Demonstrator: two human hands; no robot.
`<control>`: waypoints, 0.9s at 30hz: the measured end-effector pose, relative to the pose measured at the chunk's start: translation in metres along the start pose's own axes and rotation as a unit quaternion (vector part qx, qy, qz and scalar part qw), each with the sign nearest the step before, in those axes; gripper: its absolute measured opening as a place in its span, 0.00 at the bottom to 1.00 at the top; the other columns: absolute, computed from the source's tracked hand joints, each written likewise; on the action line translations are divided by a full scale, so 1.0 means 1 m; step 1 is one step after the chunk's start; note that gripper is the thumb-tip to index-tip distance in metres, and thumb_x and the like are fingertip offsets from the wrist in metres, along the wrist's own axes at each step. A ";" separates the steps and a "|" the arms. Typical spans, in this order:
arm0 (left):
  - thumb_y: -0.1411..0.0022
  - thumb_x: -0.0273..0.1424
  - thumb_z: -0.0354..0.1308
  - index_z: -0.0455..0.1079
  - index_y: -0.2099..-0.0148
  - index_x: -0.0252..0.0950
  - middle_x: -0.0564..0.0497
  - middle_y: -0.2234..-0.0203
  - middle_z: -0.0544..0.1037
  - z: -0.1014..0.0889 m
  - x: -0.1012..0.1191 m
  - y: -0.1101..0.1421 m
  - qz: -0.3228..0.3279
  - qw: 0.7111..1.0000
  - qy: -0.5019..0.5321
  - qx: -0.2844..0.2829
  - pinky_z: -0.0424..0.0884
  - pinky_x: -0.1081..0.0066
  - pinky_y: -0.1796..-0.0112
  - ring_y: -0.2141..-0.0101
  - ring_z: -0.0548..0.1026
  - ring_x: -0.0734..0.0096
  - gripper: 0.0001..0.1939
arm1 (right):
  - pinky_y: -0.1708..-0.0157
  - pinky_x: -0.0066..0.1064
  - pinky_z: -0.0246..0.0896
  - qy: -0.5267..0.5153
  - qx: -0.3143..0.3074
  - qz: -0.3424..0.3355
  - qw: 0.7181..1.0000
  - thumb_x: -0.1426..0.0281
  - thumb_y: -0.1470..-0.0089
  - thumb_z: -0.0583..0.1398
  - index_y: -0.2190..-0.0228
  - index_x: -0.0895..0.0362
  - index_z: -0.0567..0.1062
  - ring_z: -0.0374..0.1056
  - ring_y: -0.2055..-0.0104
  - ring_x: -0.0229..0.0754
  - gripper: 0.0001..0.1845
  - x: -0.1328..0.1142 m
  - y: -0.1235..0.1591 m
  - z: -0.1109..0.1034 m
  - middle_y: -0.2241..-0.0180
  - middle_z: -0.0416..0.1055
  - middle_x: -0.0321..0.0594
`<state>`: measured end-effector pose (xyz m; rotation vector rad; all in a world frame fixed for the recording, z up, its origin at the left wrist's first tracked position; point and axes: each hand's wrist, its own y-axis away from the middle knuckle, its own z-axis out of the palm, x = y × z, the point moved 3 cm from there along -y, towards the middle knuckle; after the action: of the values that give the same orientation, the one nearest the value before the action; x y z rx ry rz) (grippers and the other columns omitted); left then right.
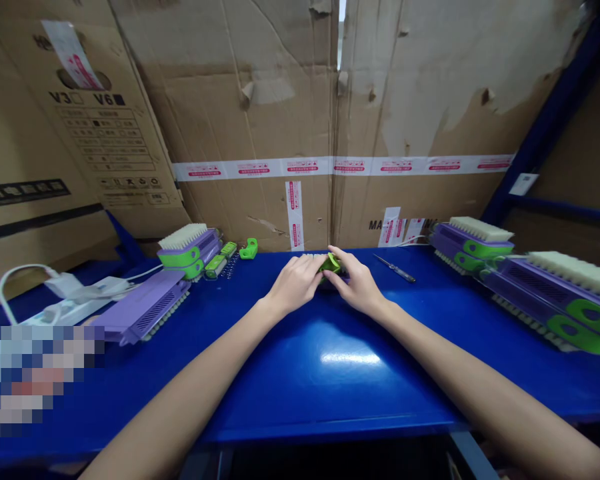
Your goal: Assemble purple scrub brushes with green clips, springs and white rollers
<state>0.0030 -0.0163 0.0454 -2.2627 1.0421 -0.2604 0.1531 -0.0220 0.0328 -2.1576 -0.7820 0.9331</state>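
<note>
Grip on the right side is made by the right hand point(356, 283), its thumb and forefinger closed on a small green piece point(333, 262). From the left, the left hand point(297, 280) lays its bent fingers against the same piece; its thumb is hidden, so I cannot tell whether it pinches too. The piece sits at the far middle of the blue tabletop point(300, 380), mostly covered by fingers. What shows is bright yellow-green, with a curved upper edge and a darker, shaded area below; its full outline cannot be made out.

Farther left lies a loose green part point(249, 249) with a notched edge, and beside it small screws point(229, 264) and two green blocks point(221, 261). A slim screwdriver point(396, 269) lies just right of the right hand. Purple-and-green brush units with pale bristles stand at far left point(185, 257) and far right point(473, 245).
</note>
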 end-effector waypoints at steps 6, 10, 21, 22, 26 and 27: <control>0.34 0.34 0.44 0.62 0.47 0.33 0.42 0.54 0.73 -0.005 -0.002 0.000 -0.012 0.999 -0.012 -0.028 0.65 0.62 0.56 0.54 0.69 0.60 0.17 | 0.55 0.39 0.65 -0.009 0.075 0.050 0.996 0.60 0.46 0.58 0.48 0.55 0.66 0.68 0.58 0.46 0.25 0.008 -0.003 -0.008 0.56 0.71 0.45; 0.34 0.38 0.45 0.62 0.46 0.33 0.41 0.50 0.71 -0.004 -0.010 0.003 -0.024 0.998 -0.028 -0.045 0.63 0.60 0.52 0.50 0.67 0.59 0.20 | 0.64 0.34 0.67 -0.039 0.149 0.122 0.980 0.57 0.46 0.57 0.50 0.57 0.68 0.68 0.68 0.41 0.25 0.016 -0.006 -0.019 0.65 0.72 0.42; 0.36 0.40 0.48 0.61 0.44 0.34 0.40 0.47 0.68 0.004 -0.023 0.005 -0.046 0.993 -0.066 -0.089 0.62 0.58 0.51 0.48 0.66 0.56 0.22 | 0.62 0.37 0.65 -0.044 0.168 0.279 0.945 0.55 0.47 0.53 0.60 0.59 0.74 0.70 0.63 0.47 0.23 0.063 -0.003 -0.032 0.63 0.75 0.46; 0.36 0.40 0.48 0.61 0.44 0.34 0.40 0.47 0.69 0.004 -0.022 0.005 -0.047 0.993 -0.066 -0.089 0.62 0.58 0.52 0.49 0.66 0.56 0.22 | 0.63 0.37 0.65 -0.043 0.155 0.290 0.943 0.55 0.47 0.53 0.61 0.59 0.74 0.70 0.65 0.47 0.23 0.066 -0.003 -0.031 0.65 0.75 0.46; 0.36 0.40 0.48 0.61 0.44 0.35 0.40 0.48 0.69 0.002 -0.022 0.004 -0.054 0.992 -0.065 -0.091 0.62 0.58 0.52 0.50 0.67 0.57 0.22 | 0.67 0.35 0.65 -0.035 0.096 0.318 0.942 0.57 0.47 0.53 0.61 0.59 0.75 0.70 0.70 0.45 0.21 0.071 -0.002 -0.026 0.71 0.75 0.42; 0.36 0.40 0.48 0.61 0.44 0.35 0.40 0.48 0.69 0.002 -0.022 0.004 -0.057 0.992 -0.066 -0.092 0.62 0.58 0.52 0.50 0.67 0.57 0.22 | 0.67 0.34 0.65 -0.028 0.078 0.325 0.942 0.57 0.47 0.53 0.61 0.59 0.75 0.70 0.70 0.44 0.21 0.072 -0.002 -0.024 0.72 0.75 0.42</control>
<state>-0.0134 -0.0013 0.0430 -2.4725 0.9029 -0.0618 0.2124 0.0229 0.0189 -2.2818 0.0135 1.3302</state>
